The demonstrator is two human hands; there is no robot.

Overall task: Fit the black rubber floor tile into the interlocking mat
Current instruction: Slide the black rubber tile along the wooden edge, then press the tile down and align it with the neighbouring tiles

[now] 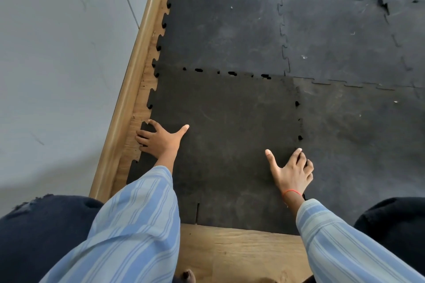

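Striped sleeves (142,213) overlap the tile (225,133), wooden skirting (127,99) along its left

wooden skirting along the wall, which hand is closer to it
Left. The left hand holds the tile's edge right beside the skirting; the right hand is at the tile's opposite edge.

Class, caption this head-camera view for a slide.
Left hand and right hand at side edges of black rubber tile; mat seam shows gaps.

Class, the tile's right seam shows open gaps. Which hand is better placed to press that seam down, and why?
Right. The right hand rests on the tile at that seam, just below the gaps; the left hand is across the tile, at its wall-side edge.
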